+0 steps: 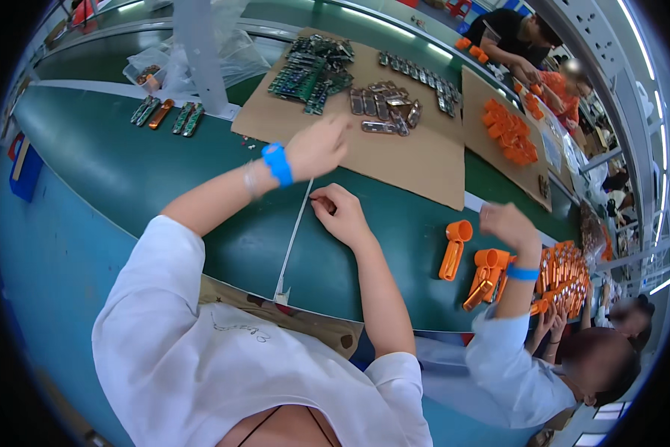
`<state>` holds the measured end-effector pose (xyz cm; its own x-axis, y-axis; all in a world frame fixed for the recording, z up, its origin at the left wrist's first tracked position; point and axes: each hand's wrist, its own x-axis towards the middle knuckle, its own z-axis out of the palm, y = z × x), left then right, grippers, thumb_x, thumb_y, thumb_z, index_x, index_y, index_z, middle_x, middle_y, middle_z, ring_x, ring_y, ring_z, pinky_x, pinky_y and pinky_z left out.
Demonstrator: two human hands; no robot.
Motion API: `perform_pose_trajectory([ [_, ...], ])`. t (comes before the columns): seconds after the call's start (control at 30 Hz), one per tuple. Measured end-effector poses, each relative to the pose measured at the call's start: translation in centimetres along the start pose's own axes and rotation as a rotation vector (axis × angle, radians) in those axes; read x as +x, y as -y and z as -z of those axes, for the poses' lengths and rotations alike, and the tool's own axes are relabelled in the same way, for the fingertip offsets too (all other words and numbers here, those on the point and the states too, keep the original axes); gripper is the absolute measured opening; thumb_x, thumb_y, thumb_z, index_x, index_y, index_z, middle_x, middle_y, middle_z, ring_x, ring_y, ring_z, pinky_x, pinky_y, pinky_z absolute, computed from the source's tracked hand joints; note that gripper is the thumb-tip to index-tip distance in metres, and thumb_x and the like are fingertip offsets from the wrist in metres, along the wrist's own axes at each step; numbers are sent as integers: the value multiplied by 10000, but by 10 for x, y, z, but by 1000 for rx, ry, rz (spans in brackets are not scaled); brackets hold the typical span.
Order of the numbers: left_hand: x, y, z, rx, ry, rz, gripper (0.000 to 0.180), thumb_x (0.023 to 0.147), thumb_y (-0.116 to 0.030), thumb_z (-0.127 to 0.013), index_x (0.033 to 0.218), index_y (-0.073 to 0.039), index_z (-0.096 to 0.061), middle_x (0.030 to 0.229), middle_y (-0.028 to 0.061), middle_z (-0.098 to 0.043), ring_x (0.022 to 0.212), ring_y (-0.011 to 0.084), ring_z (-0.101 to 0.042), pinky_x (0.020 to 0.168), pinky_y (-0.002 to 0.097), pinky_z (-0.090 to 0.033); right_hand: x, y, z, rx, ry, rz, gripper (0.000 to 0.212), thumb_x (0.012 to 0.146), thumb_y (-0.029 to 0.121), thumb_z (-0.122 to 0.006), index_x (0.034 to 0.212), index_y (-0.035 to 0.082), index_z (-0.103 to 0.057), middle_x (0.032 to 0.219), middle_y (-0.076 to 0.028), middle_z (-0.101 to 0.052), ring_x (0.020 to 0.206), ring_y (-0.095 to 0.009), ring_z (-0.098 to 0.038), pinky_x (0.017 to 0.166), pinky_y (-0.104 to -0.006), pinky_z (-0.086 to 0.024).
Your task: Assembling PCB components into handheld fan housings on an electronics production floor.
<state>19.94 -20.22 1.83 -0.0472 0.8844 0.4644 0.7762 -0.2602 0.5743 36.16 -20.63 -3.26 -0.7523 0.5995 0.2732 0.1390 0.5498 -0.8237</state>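
White shirt (201, 357), circuit boards (313, 72) beyond left hand (318, 149)

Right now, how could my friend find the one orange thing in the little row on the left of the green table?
Start at the green table and find the pale upright post at its back edge. Just left of the post's foot lies a short row of slim pieces. It's the shiny orange piece in the middle; its neighbours are green pieces.
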Motion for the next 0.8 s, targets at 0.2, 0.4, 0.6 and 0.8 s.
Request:
perform_pose_trajectory([
  [0.2, -96, -5, 39, -197, 108, 173, 218, 852, -25, -555, 1067, 3, -530, 823, 90, -565, 621, 134, -538, 575, 281, -450, -14, 29, 12, -344, -85, 13, 95, 797, 58, -608, 892, 64, -611, 822, -97, -593, 735, -285, -603, 660, -367, -498],
  [0.4, -124, 9, 38, -339, -20, 314, 168, 865, 5, -516, 1030, 17, -542, 839, 96, -574, 667, 128, -553, 610, 256, -463, -76, 74, 34, -469, -363, -94, 130, 801, 47, -616, 930, 51, -637, 782, -94, -617, 622, -204, -593, 578, -313, -479],
  [0.6, -118, 9, 32, -365, 7, 313, 140, 869, 16, -506, 1001, 16, -552, 808, 80, -569, 658, 127, -544, 596, 249, -452, -147, 55, 65, -637, -925, -578, 83, 849, 125, -632, 868, 45, -636, 617, -68, -542, 523, -203, -526, 499, -350, -416],
  [0.8, -122, 14, 34, -331, 12, 278, 127, 863, 24, -507, 981, 13, -554, 797, 88, -557, 644, 147, -540, 588, 255, -445, -166, 29, 96, -987, -947, -642, 398, 843, 294, -657, 1074, -20, -575, 1030, -144, -551, 947, -307, -576, 781, -411, -474],
])
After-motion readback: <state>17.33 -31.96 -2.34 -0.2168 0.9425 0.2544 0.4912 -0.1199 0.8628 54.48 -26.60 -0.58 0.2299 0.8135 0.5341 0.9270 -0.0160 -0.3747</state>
